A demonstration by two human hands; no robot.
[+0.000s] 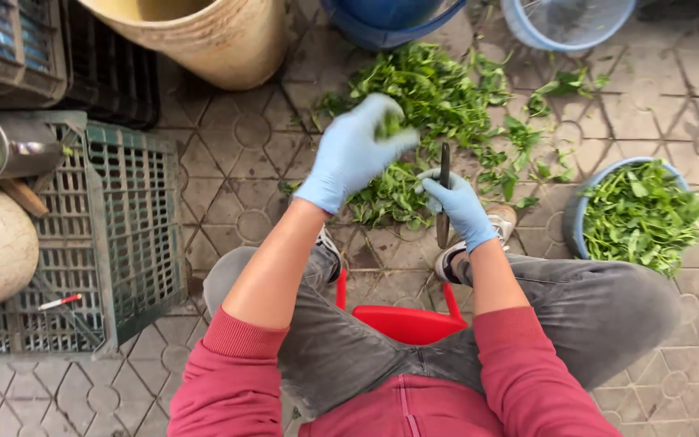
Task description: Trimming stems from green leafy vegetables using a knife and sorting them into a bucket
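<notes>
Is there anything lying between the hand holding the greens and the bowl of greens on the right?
Yes. Between the left hand with its greens and the bowl are the right hand, its knife upright, and loose leaves on the paving.

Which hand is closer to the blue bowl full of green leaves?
Right. The right hand, holding a knife, is just left of the blue bowl in the picture. The left hand, pinching a few leaves, is farther left, over the leaf pile.

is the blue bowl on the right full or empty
Nearly full: the blue bowl is heaped with green leaves up to its rim, hiding the bottom.
</notes>
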